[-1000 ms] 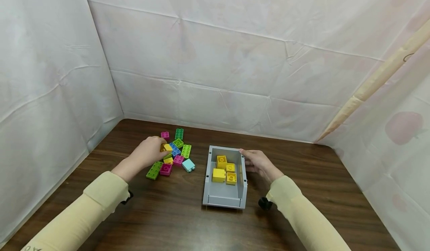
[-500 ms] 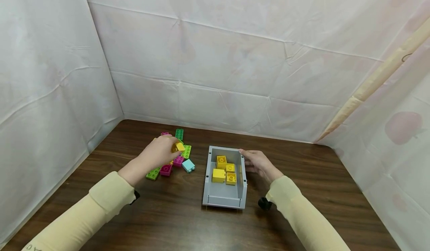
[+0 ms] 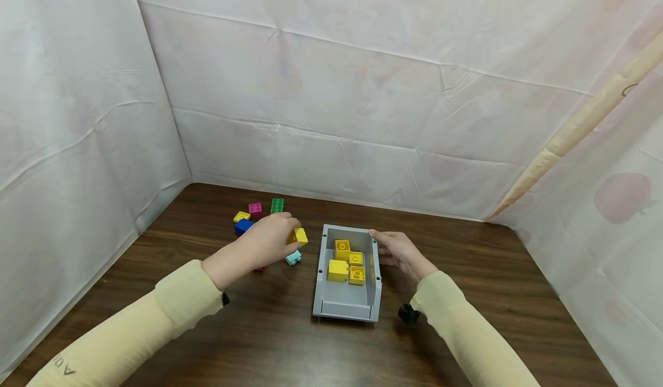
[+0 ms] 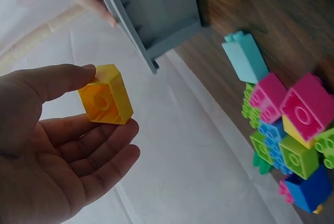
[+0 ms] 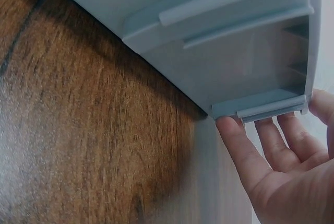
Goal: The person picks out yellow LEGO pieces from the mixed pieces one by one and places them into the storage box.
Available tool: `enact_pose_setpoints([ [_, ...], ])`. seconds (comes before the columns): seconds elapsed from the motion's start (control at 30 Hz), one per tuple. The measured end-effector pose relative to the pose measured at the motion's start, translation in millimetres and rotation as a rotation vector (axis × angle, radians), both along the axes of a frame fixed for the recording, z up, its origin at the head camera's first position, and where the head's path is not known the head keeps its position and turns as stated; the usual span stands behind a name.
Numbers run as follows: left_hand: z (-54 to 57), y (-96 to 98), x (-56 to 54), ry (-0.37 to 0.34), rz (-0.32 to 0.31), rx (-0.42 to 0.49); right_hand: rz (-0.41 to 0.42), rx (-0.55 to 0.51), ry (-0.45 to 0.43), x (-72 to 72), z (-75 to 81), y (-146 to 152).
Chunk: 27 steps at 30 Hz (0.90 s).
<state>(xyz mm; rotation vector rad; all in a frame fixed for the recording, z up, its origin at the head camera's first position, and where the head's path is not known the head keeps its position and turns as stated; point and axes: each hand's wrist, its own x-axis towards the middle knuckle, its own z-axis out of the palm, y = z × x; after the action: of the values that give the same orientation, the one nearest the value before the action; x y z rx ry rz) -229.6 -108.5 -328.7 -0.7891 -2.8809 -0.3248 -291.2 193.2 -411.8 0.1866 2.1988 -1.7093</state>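
Note:
In the head view my left hand (image 3: 261, 243) is above the table between the loose bricks and the grey bin (image 3: 344, 311). Its thumb and fingers pinch a yellow toy brick (image 3: 300, 236); the left wrist view shows the hollow underside of this yellow brick (image 4: 107, 98). Several yellow bricks (image 3: 338, 270) lie inside the bin. My right hand (image 3: 403, 254) holds the bin's right side near the far corner, thumb at the rim. In the right wrist view the fingers of my right hand (image 5: 287, 166) lie against the bin's outer wall (image 5: 240, 67).
Loose bricks lie left of the bin, partly hidden by the left hand: a light blue one (image 4: 245, 59), pink ones (image 4: 308, 106), a dark blue one (image 3: 243, 226), a green one (image 3: 277, 205) and a yellow one (image 3: 241, 217). White cloth (image 3: 331, 87) hangs behind the brown table (image 3: 331, 355).
My left hand has moved right, away from the brick pile toward the bin, carrying the yellow brick. The right hand and the bin have stayed in place.

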Motion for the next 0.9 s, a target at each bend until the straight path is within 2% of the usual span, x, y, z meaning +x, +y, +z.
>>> enact_pose_setpoints([
  [0.37,0.3,23.4,3.1,-0.025,-0.075,-0.066,-0.019,-0.022,-0.004,0.2,-0.1,-0.8],
  [0.63,-4.3,38.8,4.0,-0.013,-0.132,-0.075,-0.009,-0.021,0.007,0.5,-1.2,-0.4],
  [0.9,-7.7,54.6,7.2,-0.039,-0.172,-0.083,-0.002,-0.016,0.005,-0.1,-1.1,-0.1],
])
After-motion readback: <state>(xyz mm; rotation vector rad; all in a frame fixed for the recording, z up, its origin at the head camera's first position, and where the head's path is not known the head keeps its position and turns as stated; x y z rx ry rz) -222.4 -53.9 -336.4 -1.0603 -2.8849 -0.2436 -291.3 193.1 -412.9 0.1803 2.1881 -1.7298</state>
